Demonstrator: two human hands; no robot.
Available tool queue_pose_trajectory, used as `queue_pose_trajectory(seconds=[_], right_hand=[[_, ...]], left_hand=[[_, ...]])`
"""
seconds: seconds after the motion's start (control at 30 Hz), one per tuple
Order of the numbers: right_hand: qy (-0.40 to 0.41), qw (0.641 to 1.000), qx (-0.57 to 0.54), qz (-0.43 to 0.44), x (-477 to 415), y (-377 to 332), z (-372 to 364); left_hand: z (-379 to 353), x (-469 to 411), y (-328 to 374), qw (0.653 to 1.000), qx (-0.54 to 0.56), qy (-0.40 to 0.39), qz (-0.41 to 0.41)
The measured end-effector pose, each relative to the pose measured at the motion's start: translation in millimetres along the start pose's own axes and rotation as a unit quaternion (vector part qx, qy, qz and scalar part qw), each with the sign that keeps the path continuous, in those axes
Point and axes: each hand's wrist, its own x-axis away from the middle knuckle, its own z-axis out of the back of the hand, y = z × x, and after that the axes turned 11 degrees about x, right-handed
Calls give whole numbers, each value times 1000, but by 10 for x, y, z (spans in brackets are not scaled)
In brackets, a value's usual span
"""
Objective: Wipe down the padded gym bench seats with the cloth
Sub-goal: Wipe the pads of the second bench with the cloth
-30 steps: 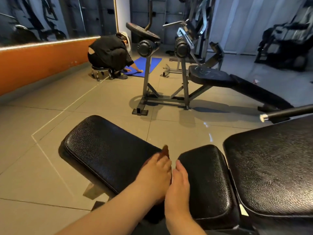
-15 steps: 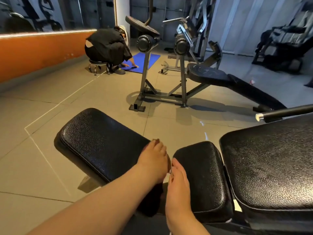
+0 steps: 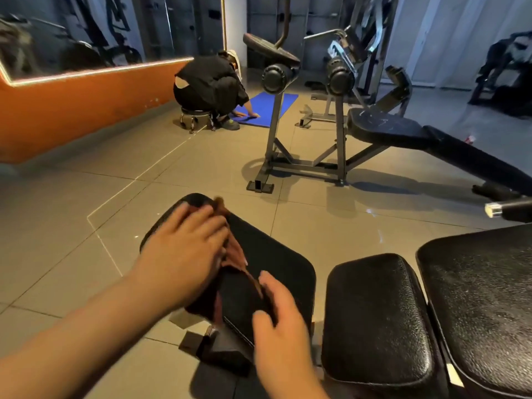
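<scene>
A brown cloth (image 3: 233, 250) lies along the long black padded seat (image 3: 282, 263) at the lower left. My left hand (image 3: 184, 251) presses flat on the cloth with its fingers spread, near the pad's far end. My right hand (image 3: 277, 315) is at the pad's near end, and its thumb touches the cloth's near tip. Motion blur hides whether that hand pinches the cloth. A smaller black pad (image 3: 374, 312) sits to the right of the seat. Further right is a wide black pad (image 3: 483, 298).
Another black bench (image 3: 397, 131) on a grey steel frame (image 3: 305, 165) stands ahead on the tiled floor. A person in black (image 3: 210, 84) crouches on a small stool by a blue mat (image 3: 267, 109). An orange wall (image 3: 72, 110) runs along the left. A chrome-tipped bar (image 3: 506, 208) juts in at the right.
Both hands have left the gap between the pads. The left hand slid forward and left along the long seat, spreading the cloth. The camera view shifted right.
</scene>
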Motion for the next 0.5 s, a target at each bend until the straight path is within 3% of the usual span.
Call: queue_pose_trajectory(seconds=[0.1, 0.17, 0.2, 0.27, 0.3, 0.4, 0.5], right_hand=[[-35, 997, 12, 61, 39, -287, -263], [-20, 997, 4, 81, -39, -407, -345], [-6, 996, 0, 86, -92, -431, -359], [22, 991, 32, 131, -187, -417, -359], [37, 982, 76, 167, -249, -356, -347], [-16, 977, 179, 117, -489, -237, -278], [-20, 953, 282, 108, -857, -279, -298]], left_hand=[[114, -191, -106, 996, -15, -14, 82], [97, -345, 56, 998, 33, 0, 55], [78, -407, 152, 993, 109, -14, 34], [85, -420, 282, 943, 326, -57, 47], [80, -363, 308, 923, 377, -63, 41], [45, -110, 137, 922, 385, -37, -14], [-246, -17, -295, 923, 380, -68, 9]])
